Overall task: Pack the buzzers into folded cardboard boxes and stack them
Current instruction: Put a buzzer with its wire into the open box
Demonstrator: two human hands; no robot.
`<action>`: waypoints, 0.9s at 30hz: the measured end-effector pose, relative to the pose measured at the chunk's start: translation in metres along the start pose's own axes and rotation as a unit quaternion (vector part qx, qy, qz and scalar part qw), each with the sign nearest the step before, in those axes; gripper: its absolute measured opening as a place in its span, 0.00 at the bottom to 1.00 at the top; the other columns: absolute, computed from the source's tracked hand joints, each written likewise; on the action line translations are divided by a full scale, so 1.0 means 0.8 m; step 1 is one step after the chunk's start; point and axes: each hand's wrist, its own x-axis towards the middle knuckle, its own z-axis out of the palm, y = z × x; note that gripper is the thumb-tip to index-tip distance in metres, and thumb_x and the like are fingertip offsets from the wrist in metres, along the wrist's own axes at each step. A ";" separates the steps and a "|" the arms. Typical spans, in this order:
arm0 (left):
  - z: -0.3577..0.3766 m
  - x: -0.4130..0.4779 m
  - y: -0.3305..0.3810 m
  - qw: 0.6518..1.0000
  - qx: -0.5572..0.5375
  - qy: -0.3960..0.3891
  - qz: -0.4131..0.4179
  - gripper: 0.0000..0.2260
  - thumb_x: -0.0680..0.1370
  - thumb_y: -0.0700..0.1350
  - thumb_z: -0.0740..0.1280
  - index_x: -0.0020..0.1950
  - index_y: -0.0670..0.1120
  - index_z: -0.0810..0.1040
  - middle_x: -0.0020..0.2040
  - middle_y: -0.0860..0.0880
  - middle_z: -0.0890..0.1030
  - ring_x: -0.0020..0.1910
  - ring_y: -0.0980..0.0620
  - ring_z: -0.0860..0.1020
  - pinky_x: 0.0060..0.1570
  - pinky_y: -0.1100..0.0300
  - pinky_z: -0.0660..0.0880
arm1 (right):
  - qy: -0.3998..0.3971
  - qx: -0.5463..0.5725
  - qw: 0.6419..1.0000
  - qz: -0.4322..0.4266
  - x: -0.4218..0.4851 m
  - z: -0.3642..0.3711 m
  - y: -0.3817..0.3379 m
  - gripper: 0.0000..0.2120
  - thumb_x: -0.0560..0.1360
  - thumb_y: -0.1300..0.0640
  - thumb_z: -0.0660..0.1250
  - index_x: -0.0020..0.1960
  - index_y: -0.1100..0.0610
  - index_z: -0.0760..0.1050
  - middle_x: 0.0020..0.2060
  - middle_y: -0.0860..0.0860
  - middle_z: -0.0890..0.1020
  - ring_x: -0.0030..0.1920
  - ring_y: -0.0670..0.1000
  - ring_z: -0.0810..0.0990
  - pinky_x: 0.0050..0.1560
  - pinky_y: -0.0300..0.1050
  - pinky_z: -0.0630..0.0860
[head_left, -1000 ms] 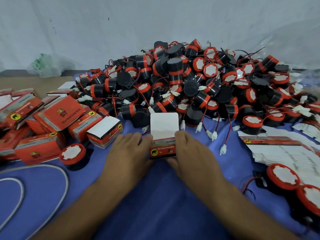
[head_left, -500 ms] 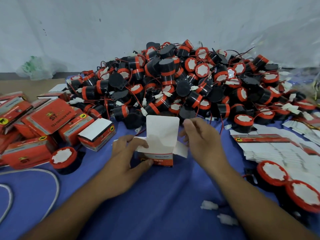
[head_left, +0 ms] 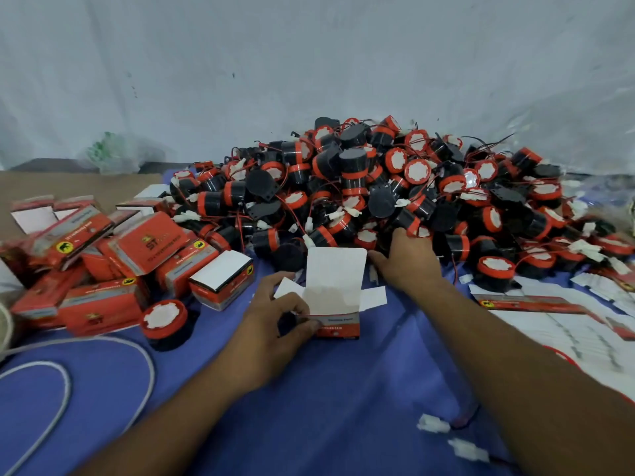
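A small red-and-white cardboard box (head_left: pixel 338 304) is held upright on the blue-covered bench (head_left: pixel 309 407), just in front of the heap of round black-and-red buzzers (head_left: pixel 378 190). Its top is open: the white lid flap stands up and two side flaps are spread outward. The box is pinched at its lower left by the left hand (head_left: pixel 271 324), thumb and fingers (head_left: pixel 292 302) clamped on the card. The right hand (head_left: pixel 409 262) is laid against the heap's front edge; whether its fingers are closed on a buzzer cannot be told. Filling is judged to be in hand. Next, one buzzer and its trailing wire must be freed from the tangle and lowered into the open mouth.
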 end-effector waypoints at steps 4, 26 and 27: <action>0.001 0.001 -0.002 1.000 -0.006 0.022 0.003 0.05 0.75 0.45 0.74 0.43 0.51 0.79 0.70 0.53 0.66 0.59 0.66 0.71 0.58 0.54 0.75 | -0.054 0.279 0.957 0.059 -0.026 -0.021 0.014 0.25 0.74 0.44 0.73 0.62 0.55 0.69 0.49 0.50 0.80 0.47 0.54 0.80 0.45 0.49 0.77; 0.027 0.004 0.002 0.995 -0.046 0.007 0.092 0.17 0.68 0.59 0.78 0.49 0.55 0.75 0.56 0.58 0.73 0.56 0.56 0.76 0.51 0.68 0.72 | -0.043 0.311 0.930 -0.190 -0.161 -0.054 0.013 0.13 0.71 0.53 0.78 0.36 0.55 0.76 0.35 0.48 0.79 0.39 0.48 0.77 0.41 0.47 0.76; 0.027 0.004 0.002 0.994 -0.044 0.010 0.097 0.19 0.68 0.60 0.76 0.51 0.55 0.74 0.55 0.59 0.73 0.55 0.56 0.76 0.50 0.69 0.72 | -0.060 0.299 0.932 -0.198 -0.159 -0.054 0.015 0.13 0.72 0.51 0.77 0.35 0.55 0.76 0.33 0.50 0.78 0.39 0.48 0.76 0.41 0.42 0.74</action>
